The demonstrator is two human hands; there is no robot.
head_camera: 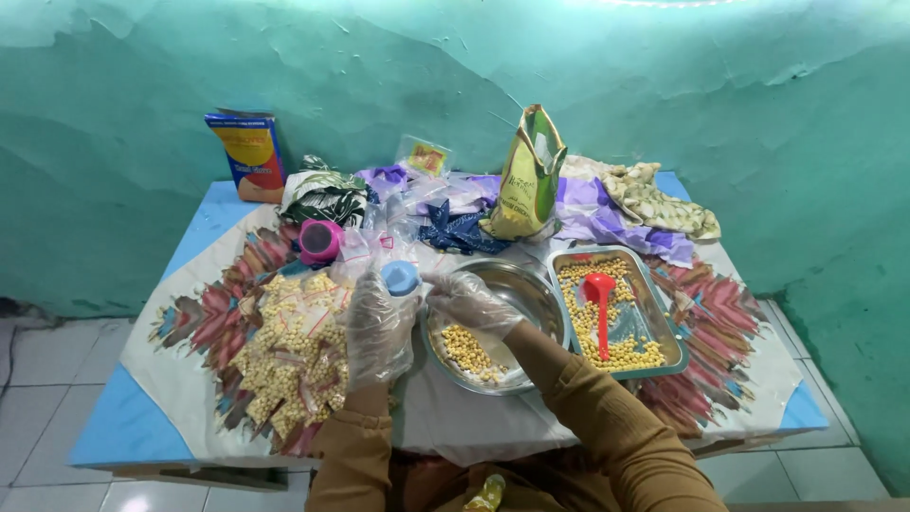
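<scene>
Over the round steel bowl's (540,294) left rim, both gloved hands meet: the left hand (377,327) curls around a small clear bag with a blue-capped bottle (400,278) above it, while the right hand (469,301) pinches the bag's mouth from the right.

Small clear bag (431,284) held upright between gloved hands above a steel bowl (531,289).
</scene>
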